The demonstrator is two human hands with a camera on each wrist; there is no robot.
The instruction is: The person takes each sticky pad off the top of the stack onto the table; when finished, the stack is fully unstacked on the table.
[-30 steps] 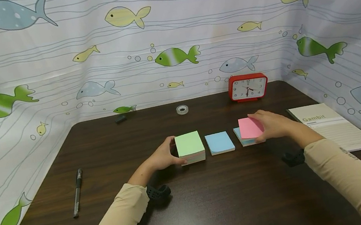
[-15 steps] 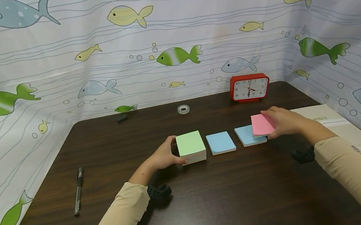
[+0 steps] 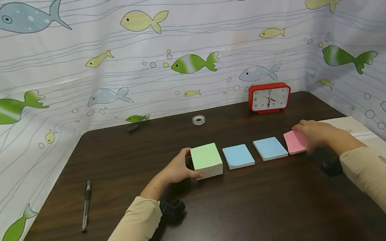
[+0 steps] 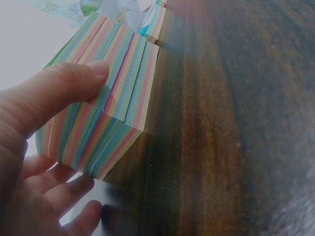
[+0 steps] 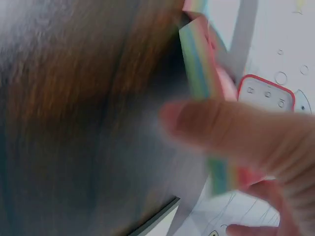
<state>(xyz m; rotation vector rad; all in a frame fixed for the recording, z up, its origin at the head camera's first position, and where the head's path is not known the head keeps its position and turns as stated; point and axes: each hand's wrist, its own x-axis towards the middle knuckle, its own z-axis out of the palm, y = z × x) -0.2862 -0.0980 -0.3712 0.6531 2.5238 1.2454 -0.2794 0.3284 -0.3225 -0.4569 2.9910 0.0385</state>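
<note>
My left hand (image 3: 177, 168) grips the left side of a tall stack of sticky note pads (image 3: 206, 157) with a green top. In the left wrist view, the thumb lies along the stack's striped side (image 4: 113, 93) and the fingertips are at its far end. My right hand (image 3: 315, 134) holds a pink-topped sticky note pad (image 3: 295, 142) by its right side, low at the table. The right wrist view is blurred, with the thumb crossing the pad's striped edge (image 5: 197, 64). Between the hands lie two blue-topped pads, one nearer the stack (image 3: 238, 156) and another blue pad (image 3: 270, 148) beside the pink one.
A notebook (image 3: 380, 146) lies at the right, partly behind the right arm. Along the back of the dark table (image 3: 238, 222) stand a red clock (image 3: 270, 97), a tape roll (image 3: 198, 120) and a small dark object (image 3: 133, 128). A pen (image 3: 86, 206) lies at the left.
My right hand has carried the pink pad rightward off the blue pad and lowered it beside that pad, uncovering the blue top. The left hand has stayed on the stack.
</note>
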